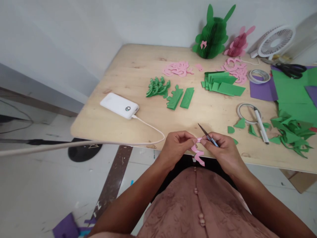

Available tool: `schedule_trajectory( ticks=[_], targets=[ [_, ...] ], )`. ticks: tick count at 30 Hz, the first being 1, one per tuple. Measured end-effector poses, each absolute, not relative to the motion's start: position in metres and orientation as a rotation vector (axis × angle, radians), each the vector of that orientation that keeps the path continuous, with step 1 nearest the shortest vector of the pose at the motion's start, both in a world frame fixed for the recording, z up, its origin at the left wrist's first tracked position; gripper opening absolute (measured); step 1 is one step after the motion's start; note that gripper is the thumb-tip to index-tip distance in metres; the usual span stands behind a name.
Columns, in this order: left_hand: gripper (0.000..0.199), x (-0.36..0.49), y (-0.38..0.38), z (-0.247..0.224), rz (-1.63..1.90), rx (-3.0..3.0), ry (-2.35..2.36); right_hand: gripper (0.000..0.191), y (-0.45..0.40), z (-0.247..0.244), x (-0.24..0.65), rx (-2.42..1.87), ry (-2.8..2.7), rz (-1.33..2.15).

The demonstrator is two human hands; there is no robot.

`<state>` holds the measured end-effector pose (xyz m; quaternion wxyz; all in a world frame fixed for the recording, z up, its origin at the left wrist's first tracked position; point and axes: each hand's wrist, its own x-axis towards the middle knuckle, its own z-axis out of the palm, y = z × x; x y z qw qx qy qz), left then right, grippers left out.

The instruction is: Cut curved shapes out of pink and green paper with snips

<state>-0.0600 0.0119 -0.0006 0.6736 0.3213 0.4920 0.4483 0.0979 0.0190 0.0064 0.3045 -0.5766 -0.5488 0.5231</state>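
Observation:
At the table's front edge, a wavy pink paper cutout hangs between my hands. The fingers of my left hand pinch its upper left part. My right hand pinches the upper right part with thumb and finger. Also in my right hand is a slim, dark, pointed tool, its tip towards the upper left; my fingers hide its rear, so its exact kind cannot be told. Beyond my hands lie folded green paper pieces and a pile of curled green cutouts.
A white power bank lies left, its cable crossing the front edge. Pink cutouts, a green paper rabbit and a fan stand farther back. Right are black scissors, a marker and green scraps.

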Motion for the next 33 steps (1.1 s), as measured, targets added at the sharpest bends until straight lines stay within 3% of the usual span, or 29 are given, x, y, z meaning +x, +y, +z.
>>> schedule_trajectory(
  ticks=[21, 29, 33],
  targets=[
    [0.007, -0.068, 0.021, -0.002, 0.925, 0.886, 1.122, 0.014, 0.021, 0.006, 0.095, -1.532, -1.45, 1.441],
    [0.011, -0.063, 0.016, -0.009, 1.1, 0.67, 1.281, 0.033, 0.009, 0.012, 0.101, -1.377, -1.234, 1.404],
    [0.01, -0.061, 0.015, -0.012, 1.231, 0.597, 1.272, 0.034, -0.003, 0.014, 0.101, -1.378, -1.321, 1.499]
  ],
)
